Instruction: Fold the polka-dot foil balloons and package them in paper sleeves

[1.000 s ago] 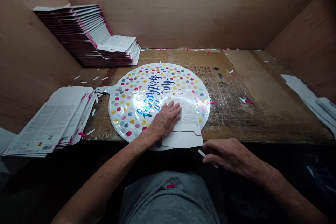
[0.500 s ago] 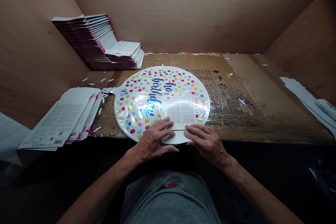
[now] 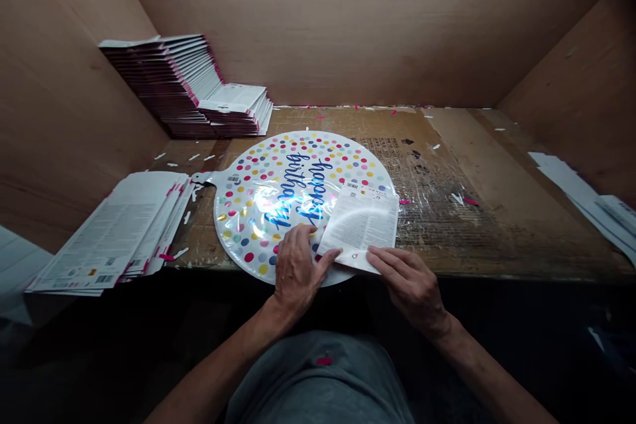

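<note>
A flat, round foil balloon (image 3: 258, 212) lies on the bench, white with coloured dots and the blue words "happy birthday"; its tail points left. On its lower right part rests a white printed packaging card (image 3: 358, 222), tilted, with small text and a barcode. My right hand (image 3: 410, 281) grips the card's lower right edge, fingers on top and thumb hidden. My left hand (image 3: 298, 268) lies on the balloon, fingers stretched forward and thumb apart, its tip at the card's lower left corner.
Folded cards stand in a tall stack (image 3: 183, 89) at the back left. Flat printed cards (image 3: 106, 232) overhang the front left edge. White paper pieces (image 3: 571, 185) lie at the right. Wooden panels (image 3: 322, 26) enclose the cardboard-covered bench (image 3: 447, 238), strewn with pink and white scraps.
The card has moved right and turned, with its lower flap no longer spread out, uncovering "happy". My left hand has shifted from the card onto the balloon; my right hand has moved slightly right.
</note>
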The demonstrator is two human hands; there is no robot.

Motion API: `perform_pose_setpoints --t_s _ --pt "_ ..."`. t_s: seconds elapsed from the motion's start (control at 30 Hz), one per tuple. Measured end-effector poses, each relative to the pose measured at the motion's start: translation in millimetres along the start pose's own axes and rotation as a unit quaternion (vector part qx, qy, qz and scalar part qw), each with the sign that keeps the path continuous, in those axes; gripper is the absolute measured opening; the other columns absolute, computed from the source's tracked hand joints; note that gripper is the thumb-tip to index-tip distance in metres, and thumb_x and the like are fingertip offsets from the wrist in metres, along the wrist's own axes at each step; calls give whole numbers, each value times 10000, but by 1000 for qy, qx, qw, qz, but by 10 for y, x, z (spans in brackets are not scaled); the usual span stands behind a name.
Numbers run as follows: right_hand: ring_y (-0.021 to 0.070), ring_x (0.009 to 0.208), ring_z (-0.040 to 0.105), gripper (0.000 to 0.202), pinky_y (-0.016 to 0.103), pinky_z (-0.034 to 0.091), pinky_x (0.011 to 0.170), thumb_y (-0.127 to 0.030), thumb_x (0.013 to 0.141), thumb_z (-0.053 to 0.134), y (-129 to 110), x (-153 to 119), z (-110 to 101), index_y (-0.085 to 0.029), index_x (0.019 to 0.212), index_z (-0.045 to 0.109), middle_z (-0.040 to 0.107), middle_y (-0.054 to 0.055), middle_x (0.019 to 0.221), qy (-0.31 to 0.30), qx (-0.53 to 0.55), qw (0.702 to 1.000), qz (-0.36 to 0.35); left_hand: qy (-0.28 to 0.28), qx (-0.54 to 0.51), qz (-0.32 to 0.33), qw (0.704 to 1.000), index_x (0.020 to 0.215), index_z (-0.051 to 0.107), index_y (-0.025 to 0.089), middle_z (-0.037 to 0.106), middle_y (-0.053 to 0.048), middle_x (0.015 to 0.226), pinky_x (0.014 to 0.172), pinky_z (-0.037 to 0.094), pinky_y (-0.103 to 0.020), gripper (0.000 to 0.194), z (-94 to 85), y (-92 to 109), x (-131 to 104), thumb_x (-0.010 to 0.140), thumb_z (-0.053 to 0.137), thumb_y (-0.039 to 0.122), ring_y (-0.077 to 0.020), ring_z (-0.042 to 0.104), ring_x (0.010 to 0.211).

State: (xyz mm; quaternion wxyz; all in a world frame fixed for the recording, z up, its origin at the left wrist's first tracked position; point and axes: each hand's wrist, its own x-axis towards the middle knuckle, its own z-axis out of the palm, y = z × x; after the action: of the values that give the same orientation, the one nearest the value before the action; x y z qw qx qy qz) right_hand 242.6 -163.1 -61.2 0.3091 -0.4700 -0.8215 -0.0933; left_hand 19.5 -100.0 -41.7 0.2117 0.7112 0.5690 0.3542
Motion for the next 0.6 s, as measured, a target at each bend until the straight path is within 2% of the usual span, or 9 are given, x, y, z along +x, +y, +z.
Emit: perform_pose_setpoints --t_s 0.07,0.1,0.17,0.23,0.3,0.43,0.6 --pt "217 1120 634 425 386 530 928 -101 960 486 1 86 3 -232 1354 576 706 90 1216 34 11 999 19 -45 -144 -108 983 1097 595 180 698 -107 1006 808 558 -404 538 -60 75 25 746 744 559 -268 677 920" --pt "220 1129 628 408 387 525 937 -114 963 491 -5 174 25 -225 1344 583 703 93 1222 38 15 999 17 -72 -230 -161 957 1099 603 175 706 -99 979 755 572 -373 541 -85 106 60 751 733 569 -247 688 866" --pt "243 1144 609 328 405 509 954 -211 976 519 -30 408 99 -200 1289 618 686 115 1243 27 10 1000 9 -101 -391 -232 885 1075 623 165 718 -88 963 676 579 -320 514 -116 140 165 750 739 546 -208 694 784" --pt "272 1123 600 294 422 493 948 -340 967 553 -70 671 194 -183 1192 660 676 140 1228 11 -6 1000 17 -74 -491 -260 828 1049 632 159 719 -78 997 653 579 -291 489 -121 138 293 712 786 479 -179 691 750" --pt "270 1030 615 278 400 490 886 -388 961 554 -123 925 294 -176 1097 673 688 142 1131 9 -21 999 39 -25 -528 -265 806 1051 624 161 719 -68 1011 678 582 -290 489 -107 112 410 681 816 415 -169 693 758" --pt "211 769 612 183 315 448 683 -296 986 491 -235 1352 496 -182 915 615 661 74 856 -26 -13 997 65 51 -527 -242 813 1080 617 164 722 -72 1022 801 569 -308 437 -88 7 557 744 764 402 -187 699 873" --pt "157 551 557 123 278 322 488 -147 893 507 -258 1759 717 -213 791 530 606 6 727 -146 21 989 33 63 -394 -222 890 1017 657 172 729 -81 962 783 562 -296 401 -233 -244 633 793 706 501 -228 697 905"
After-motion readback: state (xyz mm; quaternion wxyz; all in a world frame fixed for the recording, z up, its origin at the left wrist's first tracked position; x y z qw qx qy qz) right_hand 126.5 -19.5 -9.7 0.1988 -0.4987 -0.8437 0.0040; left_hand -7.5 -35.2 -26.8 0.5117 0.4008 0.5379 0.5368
